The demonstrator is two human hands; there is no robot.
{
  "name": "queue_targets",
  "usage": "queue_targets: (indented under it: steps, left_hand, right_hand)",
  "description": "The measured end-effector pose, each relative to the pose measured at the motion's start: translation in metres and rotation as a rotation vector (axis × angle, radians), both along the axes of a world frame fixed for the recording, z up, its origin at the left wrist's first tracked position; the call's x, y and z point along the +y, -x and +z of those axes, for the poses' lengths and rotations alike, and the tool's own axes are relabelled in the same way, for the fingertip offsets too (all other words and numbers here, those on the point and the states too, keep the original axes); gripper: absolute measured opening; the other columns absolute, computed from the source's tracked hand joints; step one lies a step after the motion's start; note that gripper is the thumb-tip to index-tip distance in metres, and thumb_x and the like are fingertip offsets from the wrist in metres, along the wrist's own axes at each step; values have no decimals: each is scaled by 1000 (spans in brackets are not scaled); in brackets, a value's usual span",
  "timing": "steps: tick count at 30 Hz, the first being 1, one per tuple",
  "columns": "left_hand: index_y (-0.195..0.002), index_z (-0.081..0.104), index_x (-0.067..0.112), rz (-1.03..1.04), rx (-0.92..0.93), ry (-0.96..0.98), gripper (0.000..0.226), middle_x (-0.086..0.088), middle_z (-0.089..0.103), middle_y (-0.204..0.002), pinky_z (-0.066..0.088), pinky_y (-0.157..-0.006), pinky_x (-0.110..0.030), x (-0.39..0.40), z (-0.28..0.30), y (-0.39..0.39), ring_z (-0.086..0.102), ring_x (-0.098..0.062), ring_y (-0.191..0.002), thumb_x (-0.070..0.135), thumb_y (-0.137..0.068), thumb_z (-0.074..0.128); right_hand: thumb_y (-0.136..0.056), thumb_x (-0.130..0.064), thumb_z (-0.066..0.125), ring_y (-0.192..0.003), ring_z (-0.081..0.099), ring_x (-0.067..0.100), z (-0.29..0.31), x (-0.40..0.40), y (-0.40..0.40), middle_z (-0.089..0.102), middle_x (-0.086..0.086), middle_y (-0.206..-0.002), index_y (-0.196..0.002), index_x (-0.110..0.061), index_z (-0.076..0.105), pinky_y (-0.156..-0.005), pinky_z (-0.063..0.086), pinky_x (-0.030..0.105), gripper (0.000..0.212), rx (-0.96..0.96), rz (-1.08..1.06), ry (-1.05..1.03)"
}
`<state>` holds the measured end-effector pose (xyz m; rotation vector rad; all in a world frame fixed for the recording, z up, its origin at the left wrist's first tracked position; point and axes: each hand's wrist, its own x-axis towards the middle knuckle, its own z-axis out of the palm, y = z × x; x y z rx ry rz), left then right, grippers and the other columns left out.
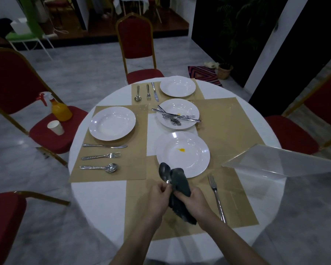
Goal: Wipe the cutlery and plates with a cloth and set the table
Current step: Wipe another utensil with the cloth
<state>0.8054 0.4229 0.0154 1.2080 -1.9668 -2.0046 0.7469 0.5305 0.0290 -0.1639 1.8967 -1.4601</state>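
Note:
My left hand pinches the neck of a spoon whose bowl points up and away. My right hand grips a dark grey cloth right beside the spoon, over the near placemat. Just beyond stands a white plate with a yellow smear. A fork lies on the mat to the right. A middle plate with a yellow spot holds several pieces of cutlery. The left plate and far plate each have a knife, a fork and a spoon laid beside them.
The round white table carries tan placemats. A clear sheet sticks up at the right. Red chairs ring the table; the left chair holds an orange spray bottle and a paper cup.

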Motion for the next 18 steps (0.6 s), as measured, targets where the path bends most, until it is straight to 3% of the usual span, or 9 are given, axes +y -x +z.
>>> queue_targets:
  steps: [2, 6, 8, 12, 18]
  left_hand:
    - [-72, 52, 11, -8, -28, 30, 24, -2, 56, -63, 39, -52, -24, -6, -3, 4, 50, -10, -57, 21, -94, 55]
    - [-66, 44, 13, 65, 27, 92, 29, -1, 38, -57, 28, -49, -25, -33, 10, 16, 35, -12, -56, 16, -93, 53]
    - [-66, 46, 10, 31, 68, 84, 28, -2, 35, -56, 27, -48, -25, -37, 17, 19, 32, -12, -54, 12, -92, 53]
    - [-71, 51, 9, -45, 66, 65, 20, -9, 42, -65, 31, -54, -29, -21, 16, 20, 37, -17, -63, 8, -92, 49]
    - [-71, 51, 11, 46, 26, 76, 21, -7, 51, -65, 38, -56, -31, -49, 19, 33, 47, -17, -65, 17, -90, 57]
  right_hand:
    - [-92, -18, 65, -85, 72, 20, 0, -2, -2, 75, 7, -89, -97, -11, 69, -75, 59, 31, 9, 6, 41, 6]
    - [-92, -14, 64, -80, 71, 7, 7, -8, -15, 74, -3, -87, -96, -18, 68, -67, 53, 16, 6, -11, 87, 78]
    - [-92, -15, 65, -80, 72, 10, 9, -12, -11, 75, -2, -86, -96, -17, 68, -66, 53, 18, 6, -8, 58, 87]
    - [-92, -18, 66, -88, 71, 24, 12, -17, 11, 75, 8, -90, -97, -13, 69, -74, 56, 32, 8, 2, -72, 81]
    - [-92, -11, 64, -79, 73, 17, 19, -24, -14, 75, 6, -86, -104, -3, 68, -66, 55, 24, 15, -27, 88, 132]
